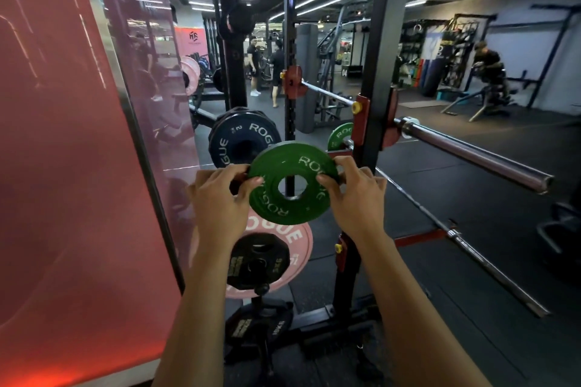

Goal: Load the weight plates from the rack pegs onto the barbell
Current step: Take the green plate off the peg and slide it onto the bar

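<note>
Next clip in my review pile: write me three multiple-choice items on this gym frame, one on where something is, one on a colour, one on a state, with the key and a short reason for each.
1. Where is the second green plate?
A. On a peg beside the rack upright, beyond the held plate
B. On the barbell sleeve
C. Flat on the floor

2. What colour is the plate held in both hands?
A. Pink
B. Green
C. Dark blue

3. What is the state of the barbell sleeve on the right?
A. Loaded with two plates
B. Bare, no plate on it
C. Loaded with one plate

Key: 1 A, it hangs next to the upright, behind the held green plate. 2 B, the left hand and the right hand grip a green plate at its edges. 3 B, the sleeve shows bare metal out to its end.
</note>
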Available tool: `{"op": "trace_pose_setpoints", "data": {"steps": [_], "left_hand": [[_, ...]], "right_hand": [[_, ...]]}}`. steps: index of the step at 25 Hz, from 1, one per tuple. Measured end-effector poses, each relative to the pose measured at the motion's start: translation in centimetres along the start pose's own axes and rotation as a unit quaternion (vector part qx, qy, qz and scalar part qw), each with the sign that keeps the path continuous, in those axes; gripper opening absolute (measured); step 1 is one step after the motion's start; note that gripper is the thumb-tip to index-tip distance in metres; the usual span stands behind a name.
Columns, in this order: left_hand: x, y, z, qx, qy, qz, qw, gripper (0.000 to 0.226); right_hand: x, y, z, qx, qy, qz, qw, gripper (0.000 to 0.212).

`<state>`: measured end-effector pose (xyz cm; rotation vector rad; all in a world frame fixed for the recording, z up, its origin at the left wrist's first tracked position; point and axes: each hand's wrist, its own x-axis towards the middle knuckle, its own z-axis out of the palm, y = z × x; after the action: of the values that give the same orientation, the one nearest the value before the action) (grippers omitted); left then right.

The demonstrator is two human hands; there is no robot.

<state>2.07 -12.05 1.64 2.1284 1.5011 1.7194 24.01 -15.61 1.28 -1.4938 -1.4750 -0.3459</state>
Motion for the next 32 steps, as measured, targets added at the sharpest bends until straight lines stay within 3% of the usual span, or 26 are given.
{"op": "trace_pose_setpoints", "data": {"steps": [6,19,24,32], "left_hand": [[-1.9,7.7,4.1,-0.005,0.003,0.042,0.999,0.032],[-11.4,30.2,21.5,-0.076,-0.058,0.089,0.991,0.034],[-13.3,34.7,26.0,-0.089,-0.078,0.08,0.99,0.03],[-11.4,36.1,34.0,-0.064,-0.084,0.067,0.992,0.031]], "right_hand": [[-1.0,5.8,-7.2,-0.025,0.036,0.023,0.999,0.036],[-4.6,26.7,-28.9,-0.101,0.078,0.085,0.988,0.034],[-5.2,32.2,-32.0,-0.104,0.081,0.115,0.985,0.034],[-1.9,38.8,-30.4,-0.097,0.068,0.147,0.982,0.034]]}}
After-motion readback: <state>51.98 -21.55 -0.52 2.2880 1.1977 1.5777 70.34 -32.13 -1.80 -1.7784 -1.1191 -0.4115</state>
